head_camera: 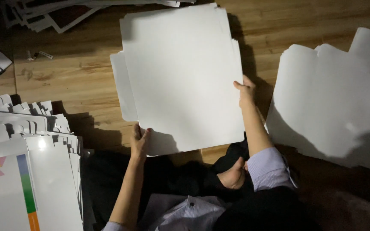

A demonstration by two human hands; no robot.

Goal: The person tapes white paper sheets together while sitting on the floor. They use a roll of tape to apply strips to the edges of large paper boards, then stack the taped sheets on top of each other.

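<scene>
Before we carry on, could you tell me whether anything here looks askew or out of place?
The white sheets held by the left hand and right hand are not squared up: lower sheets stick out at the left edge. The pile on the right is fanned unevenly too.

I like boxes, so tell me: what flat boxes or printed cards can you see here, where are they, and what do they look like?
White card sheets: centre, held by left hand and right hand; large, blank.
Printed flat cartons: lower left stack; glossy white, tabbed edges, coloured stripe and shapes.
White die-cut sheets: right, on the wooden floor; plain, notched tops.
Cut card frames: top left; white, dim.
</scene>
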